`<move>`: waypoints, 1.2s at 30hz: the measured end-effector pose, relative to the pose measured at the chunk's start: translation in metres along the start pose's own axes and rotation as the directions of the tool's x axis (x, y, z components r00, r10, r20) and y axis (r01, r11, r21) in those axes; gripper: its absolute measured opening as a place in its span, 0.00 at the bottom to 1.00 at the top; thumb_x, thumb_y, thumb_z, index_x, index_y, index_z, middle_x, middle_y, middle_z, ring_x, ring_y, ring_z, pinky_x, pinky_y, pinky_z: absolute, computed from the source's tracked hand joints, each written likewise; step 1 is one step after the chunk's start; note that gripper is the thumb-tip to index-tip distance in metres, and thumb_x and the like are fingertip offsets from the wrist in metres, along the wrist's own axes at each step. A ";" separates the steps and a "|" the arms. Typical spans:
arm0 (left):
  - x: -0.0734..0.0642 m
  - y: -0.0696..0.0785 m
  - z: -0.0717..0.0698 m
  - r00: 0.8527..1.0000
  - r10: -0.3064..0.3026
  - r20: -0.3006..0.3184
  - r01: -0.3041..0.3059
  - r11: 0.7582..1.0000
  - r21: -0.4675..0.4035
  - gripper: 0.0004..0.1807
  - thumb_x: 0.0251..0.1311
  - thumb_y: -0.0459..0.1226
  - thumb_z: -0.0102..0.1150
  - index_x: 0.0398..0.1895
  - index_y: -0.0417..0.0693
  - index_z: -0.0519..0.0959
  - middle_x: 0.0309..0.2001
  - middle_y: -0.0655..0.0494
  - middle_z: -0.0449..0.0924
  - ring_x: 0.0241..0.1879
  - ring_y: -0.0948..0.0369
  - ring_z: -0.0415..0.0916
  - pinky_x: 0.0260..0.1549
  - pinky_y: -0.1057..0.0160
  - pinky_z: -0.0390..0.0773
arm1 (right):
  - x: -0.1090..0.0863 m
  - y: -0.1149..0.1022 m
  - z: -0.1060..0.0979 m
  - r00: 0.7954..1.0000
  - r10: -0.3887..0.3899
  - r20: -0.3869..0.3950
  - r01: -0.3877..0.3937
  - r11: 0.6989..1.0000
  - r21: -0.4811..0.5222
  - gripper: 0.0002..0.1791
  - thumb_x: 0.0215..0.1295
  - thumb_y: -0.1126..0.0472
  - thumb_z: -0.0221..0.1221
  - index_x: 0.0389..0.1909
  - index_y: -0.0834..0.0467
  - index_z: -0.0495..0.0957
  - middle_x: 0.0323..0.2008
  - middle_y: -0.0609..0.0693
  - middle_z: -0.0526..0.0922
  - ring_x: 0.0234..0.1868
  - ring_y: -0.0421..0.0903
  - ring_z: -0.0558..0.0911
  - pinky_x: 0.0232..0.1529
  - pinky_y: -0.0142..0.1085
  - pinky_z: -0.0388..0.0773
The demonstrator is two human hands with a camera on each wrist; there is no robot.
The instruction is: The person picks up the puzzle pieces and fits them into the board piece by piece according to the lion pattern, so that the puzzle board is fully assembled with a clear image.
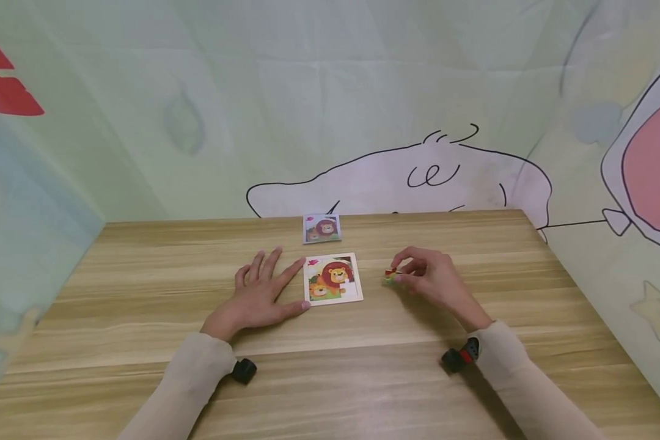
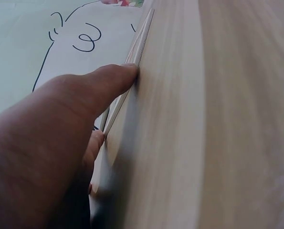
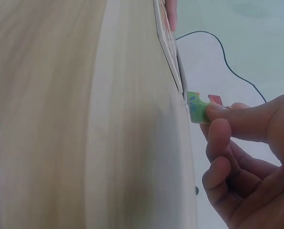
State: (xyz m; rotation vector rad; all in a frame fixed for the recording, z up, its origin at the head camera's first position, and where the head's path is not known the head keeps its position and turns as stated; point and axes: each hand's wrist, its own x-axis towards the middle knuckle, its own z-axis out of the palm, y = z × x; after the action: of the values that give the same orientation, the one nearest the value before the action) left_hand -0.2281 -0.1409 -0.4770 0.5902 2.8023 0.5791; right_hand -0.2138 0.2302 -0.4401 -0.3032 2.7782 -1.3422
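Observation:
A square jigsaw puzzle [image 1: 330,269] with a lion picture lies in a pale wooden frame at the middle of the table. One gap shows white at its lower right. My left hand [image 1: 261,299] lies spread on the table, thumb and index fingertips right at the frame's left edge; the left wrist view shows the thumb [image 2: 115,71] at that edge. To the right of the frame, my right hand [image 1: 431,278] pinches a green and red puzzle piece [image 3: 198,107] between thumb and fingers. The piece's notched edge shows in the right wrist view.
Behind the puzzle, a card [image 1: 321,228] with the same lion picture lies near the back edge of the wooden table [image 1: 330,379]. A printed cloth [image 1: 330,110] hangs behind the table and at its sides. Each wrist wears a small black camera [image 1: 244,370].

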 end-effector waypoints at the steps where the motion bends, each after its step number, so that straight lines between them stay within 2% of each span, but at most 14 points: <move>1: 0.001 -0.001 0.001 1.000 -0.001 0.000 0.001 1.000 0.000 0.53 0.66 0.72 0.56 0.89 0.69 0.50 0.90 0.40 0.29 0.87 0.32 0.24 0.77 0.24 0.33 | 0.001 -0.001 0.001 1.000 0.001 0.002 -0.001 1.000 0.004 0.09 0.68 0.66 0.72 0.46 0.54 0.86 0.40 0.58 0.92 0.29 0.45 0.85 0.30 0.35 0.85; 14: 0.003 -0.004 0.004 1.000 -0.006 0.001 0.006 1.000 0.006 0.52 0.66 0.71 0.57 0.89 0.70 0.50 0.90 0.43 0.28 0.87 0.34 0.22 0.77 0.25 0.32 | 0.006 -0.013 0.014 0.999 0.021 0.028 -0.021 1.000 0.000 0.09 0.69 0.65 0.72 0.46 0.52 0.86 0.43 0.56 0.93 0.32 0.46 0.86 0.32 0.36 0.86; 23: 0.001 -0.002 0.003 1.000 -0.010 0.009 0.010 1.000 0.005 0.52 0.67 0.71 0.56 0.89 0.70 0.49 0.90 0.44 0.28 0.87 0.34 0.22 0.77 0.25 0.33 | 0.010 -0.018 0.023 0.999 -0.005 0.053 0.004 1.000 0.018 0.07 0.70 0.65 0.71 0.44 0.52 0.86 0.43 0.53 0.94 0.30 0.45 0.86 0.31 0.37 0.85; 36: 0.001 -0.003 0.004 1.000 -0.004 -0.006 0.004 1.000 0.007 0.52 0.67 0.71 0.57 0.89 0.70 0.50 0.90 0.44 0.29 0.87 0.35 0.24 0.77 0.26 0.34 | 0.012 -0.026 0.030 0.997 -0.017 0.074 0.015 1.000 0.025 0.06 0.69 0.64 0.71 0.44 0.52 0.86 0.42 0.57 0.93 0.27 0.44 0.86 0.30 0.38 0.86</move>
State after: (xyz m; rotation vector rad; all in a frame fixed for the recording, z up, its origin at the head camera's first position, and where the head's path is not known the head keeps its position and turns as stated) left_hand -0.2288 -0.1414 -0.4815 0.5845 2.8118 0.5719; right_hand -0.2174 0.1888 -0.4378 -0.3671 2.7033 -1.3381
